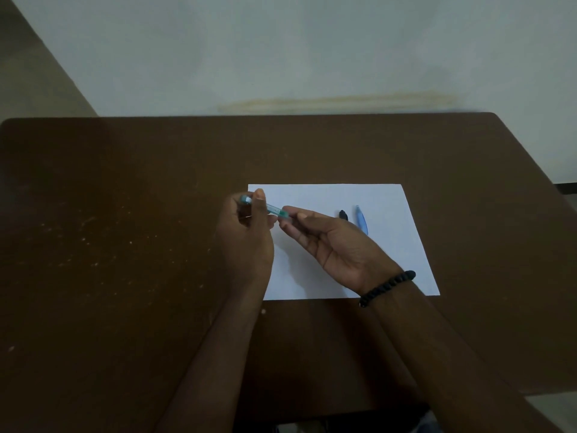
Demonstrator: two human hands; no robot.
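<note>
A thin green, partly clear pen (271,208) is held between both hands above the left edge of a white sheet of paper (384,251). My left hand (246,232) grips its left end with curled fingers and thumb. My right hand (331,245), palm up, pinches the pen's right end between thumb and fingertips. On the paper behind my right hand lie a black pen (343,215) and a light blue pen (361,223), both partly hidden by the hand.
The paper lies on a dark brown table (125,245) with small pale specks on its left half. A pale wall (312,51) stands right behind the table's far edge. A black bead bracelet (387,287) circles my right wrist.
</note>
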